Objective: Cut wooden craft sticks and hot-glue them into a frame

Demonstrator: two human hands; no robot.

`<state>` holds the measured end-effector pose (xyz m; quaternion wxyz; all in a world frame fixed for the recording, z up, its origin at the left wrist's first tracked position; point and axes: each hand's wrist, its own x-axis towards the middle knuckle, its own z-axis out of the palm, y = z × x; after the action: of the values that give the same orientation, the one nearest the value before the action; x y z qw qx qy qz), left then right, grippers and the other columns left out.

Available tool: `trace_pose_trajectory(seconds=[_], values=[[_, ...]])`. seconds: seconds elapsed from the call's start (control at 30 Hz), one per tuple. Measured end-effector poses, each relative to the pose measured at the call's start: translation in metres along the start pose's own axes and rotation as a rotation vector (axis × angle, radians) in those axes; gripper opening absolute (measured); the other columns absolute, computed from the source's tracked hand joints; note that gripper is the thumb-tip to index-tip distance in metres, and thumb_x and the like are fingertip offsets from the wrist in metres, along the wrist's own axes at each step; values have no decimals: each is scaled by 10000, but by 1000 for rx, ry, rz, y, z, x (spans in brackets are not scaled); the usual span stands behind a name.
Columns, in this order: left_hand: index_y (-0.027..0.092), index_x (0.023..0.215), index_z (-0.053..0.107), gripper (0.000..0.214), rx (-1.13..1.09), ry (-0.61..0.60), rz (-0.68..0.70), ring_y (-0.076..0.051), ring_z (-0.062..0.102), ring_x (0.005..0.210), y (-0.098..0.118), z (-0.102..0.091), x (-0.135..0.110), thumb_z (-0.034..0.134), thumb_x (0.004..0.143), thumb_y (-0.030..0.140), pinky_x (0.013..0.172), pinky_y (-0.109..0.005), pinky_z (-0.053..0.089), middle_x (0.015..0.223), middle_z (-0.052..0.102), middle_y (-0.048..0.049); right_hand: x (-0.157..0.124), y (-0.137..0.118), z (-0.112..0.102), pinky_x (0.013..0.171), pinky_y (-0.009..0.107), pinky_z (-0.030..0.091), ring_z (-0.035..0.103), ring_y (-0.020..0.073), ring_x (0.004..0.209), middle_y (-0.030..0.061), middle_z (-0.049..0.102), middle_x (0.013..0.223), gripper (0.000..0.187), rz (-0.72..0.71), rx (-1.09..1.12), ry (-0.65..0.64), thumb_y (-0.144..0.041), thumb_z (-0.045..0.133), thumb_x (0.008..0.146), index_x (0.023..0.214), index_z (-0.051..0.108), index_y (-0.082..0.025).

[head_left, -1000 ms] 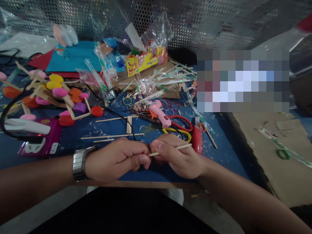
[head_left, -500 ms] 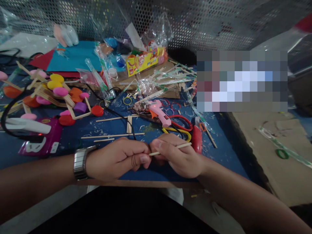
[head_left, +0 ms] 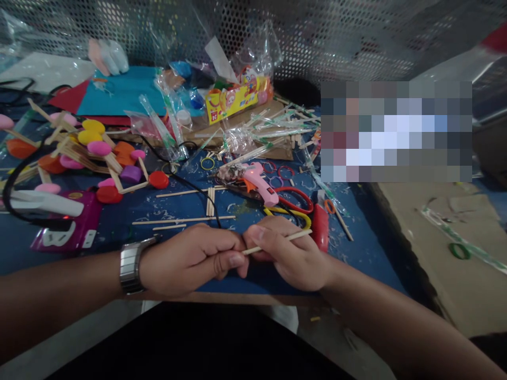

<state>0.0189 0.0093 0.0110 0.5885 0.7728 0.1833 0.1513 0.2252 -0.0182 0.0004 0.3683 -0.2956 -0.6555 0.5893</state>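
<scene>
A thin wooden stick (head_left: 293, 236) slants across the fingers of my right hand (head_left: 293, 258), its thumb pressed on it. The stick's lower end reaches the thumb tip of my left hand (head_left: 194, 258). That hand is closed with its thumb and fingers pinched, meeting the right hand at the knuckles near the table's front edge. Whatever lies inside the curled fingers is hidden. Behind the hands, a long stick (head_left: 184, 220) lies flat, and several short sticks (head_left: 210, 202) lie side by side. A pink hot glue gun (head_left: 259, 182) rests farther back.
Red-handled scissors (head_left: 303, 198), a yellow handle (head_left: 304, 219) and a red-handled tool (head_left: 320, 227) lie beyond my right hand. At left stand a stick frame with coloured pieces (head_left: 93, 149) and a purple power socket (head_left: 87, 221). A black cable (head_left: 198, 189) crosses the table. Cardboard (head_left: 420, 253) lies right.
Both hands keep their hold and place, with the stick at nearly the same slant. The view has shifted very slightly.
</scene>
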Motion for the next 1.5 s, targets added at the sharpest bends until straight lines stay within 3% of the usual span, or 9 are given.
trace_pose_trajectory(seconds=[0.13,0.27,0.47,1.1,1.23,1.33,1.43,1.5], values=[[155,931,689,303,107,63,29,-74,543,576,-1,0,0,432,1043,270,578,-155,427,668,598,31,1,-3,-5,503,252,338,402,94,506,-40,450,557,506,9,-44,-28,-371,368,1071,637,553,-190],[178,892,660,278,259,131,57,-79,563,578,-1,1,1,443,1045,258,578,-174,396,668,623,38,1,-6,-8,534,248,356,421,96,530,-27,494,590,421,-91,-190,-55,-274,379,1061,663,494,-205],[194,751,531,322,481,184,93,-98,542,529,-1,4,-2,433,1049,265,546,-232,315,609,580,44,-1,-7,-4,522,260,303,363,98,530,-39,412,613,337,-161,-427,-48,-181,368,1017,683,377,-228],[207,742,470,300,558,232,163,-104,545,500,-2,11,-8,409,1036,213,523,-252,313,585,578,48,-4,-6,4,521,274,292,351,118,534,-38,417,613,277,-290,-550,-20,-89,396,941,706,385,-236],[206,747,497,308,515,218,199,-104,570,523,-6,8,-6,414,1041,242,540,-242,336,604,613,41,-2,-6,1,536,273,298,360,116,539,-38,404,616,301,-249,-502,-43,-132,385,988,703,390,-232],[205,809,563,285,518,228,189,-109,609,574,-7,4,-6,425,1048,275,577,-231,378,655,660,31,1,-7,-4,547,264,315,397,112,559,-35,421,614,377,-239,-474,-99,-314,406,1062,697,432,-221],[202,923,622,231,528,301,224,-101,630,603,-9,2,-7,446,1051,282,596,-213,403,712,696,32,3,-9,-11,584,228,386,496,97,596,-24,552,658,375,-217,-454,-91,-493,609,965,744,542,-197],[197,954,634,206,542,356,259,-94,632,602,-9,1,-8,466,1045,273,590,-204,403,720,702,32,3,-10,-16,634,217,444,572,100,655,-2,638,733,275,-192,-448,-40,-414,722,906,815,609,-181]])
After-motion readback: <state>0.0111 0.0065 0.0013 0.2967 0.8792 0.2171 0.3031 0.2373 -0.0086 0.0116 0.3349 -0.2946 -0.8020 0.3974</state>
